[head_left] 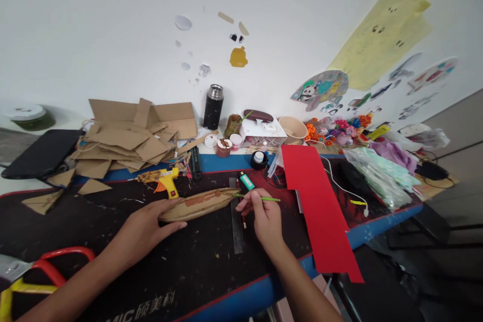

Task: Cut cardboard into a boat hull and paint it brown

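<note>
A long, pointed cardboard form (199, 205), shaped like a slim boat, has a reddish-brown painted patch along its upper side. My left hand (154, 221) is closed on its left end, thumb below and fingers above. Pinched in my right hand (262, 214) is a thin green-handled paintbrush (270, 199), its tip at the form's right point. Beneath that point lies a clear ruler (237, 231), with a pencil (244, 222) beside it, partly hidden by my hand. A green-and-white eraser-like block (246, 181) sits just behind my right hand.
A yellow glue gun (166, 181) lies behind the form. Cardboard scraps (116, 141) pile up at back left, near a black flask (214, 108) and an open jar of brown paint (224, 147). Red card (317, 201) overhangs the front edge at right; scissors (49, 269) lie front left.
</note>
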Tool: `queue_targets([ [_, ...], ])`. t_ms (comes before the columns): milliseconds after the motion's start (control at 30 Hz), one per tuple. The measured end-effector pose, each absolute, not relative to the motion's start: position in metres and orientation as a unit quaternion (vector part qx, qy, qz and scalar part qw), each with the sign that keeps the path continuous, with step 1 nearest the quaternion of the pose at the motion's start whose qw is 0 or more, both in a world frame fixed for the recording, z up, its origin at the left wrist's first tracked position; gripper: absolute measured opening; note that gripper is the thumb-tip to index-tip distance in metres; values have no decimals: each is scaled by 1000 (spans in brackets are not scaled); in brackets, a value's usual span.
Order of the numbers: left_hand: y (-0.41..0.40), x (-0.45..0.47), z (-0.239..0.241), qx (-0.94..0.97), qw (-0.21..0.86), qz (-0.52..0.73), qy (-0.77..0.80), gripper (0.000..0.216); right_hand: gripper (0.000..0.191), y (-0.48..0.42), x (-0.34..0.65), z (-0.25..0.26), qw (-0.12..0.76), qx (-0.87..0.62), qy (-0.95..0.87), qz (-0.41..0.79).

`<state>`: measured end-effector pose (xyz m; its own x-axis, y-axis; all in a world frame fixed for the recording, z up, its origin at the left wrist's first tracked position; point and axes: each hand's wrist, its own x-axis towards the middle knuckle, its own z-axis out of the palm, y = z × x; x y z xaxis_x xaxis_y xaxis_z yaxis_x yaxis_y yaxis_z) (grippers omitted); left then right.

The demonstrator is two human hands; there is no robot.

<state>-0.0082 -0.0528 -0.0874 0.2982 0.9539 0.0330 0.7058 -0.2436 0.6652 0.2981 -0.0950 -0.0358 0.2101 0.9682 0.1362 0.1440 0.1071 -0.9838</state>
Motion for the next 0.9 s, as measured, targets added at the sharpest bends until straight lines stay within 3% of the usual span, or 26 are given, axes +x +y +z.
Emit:
queue_targets([
  [400,-50,-8,-82,741,311,213,555,66,52,-92,249,-47,513,-476,-569,431],
  [900,-49,-9,-81,734,311,208,567,68,49,-94,295,-41,552,-534,-517,378],
])
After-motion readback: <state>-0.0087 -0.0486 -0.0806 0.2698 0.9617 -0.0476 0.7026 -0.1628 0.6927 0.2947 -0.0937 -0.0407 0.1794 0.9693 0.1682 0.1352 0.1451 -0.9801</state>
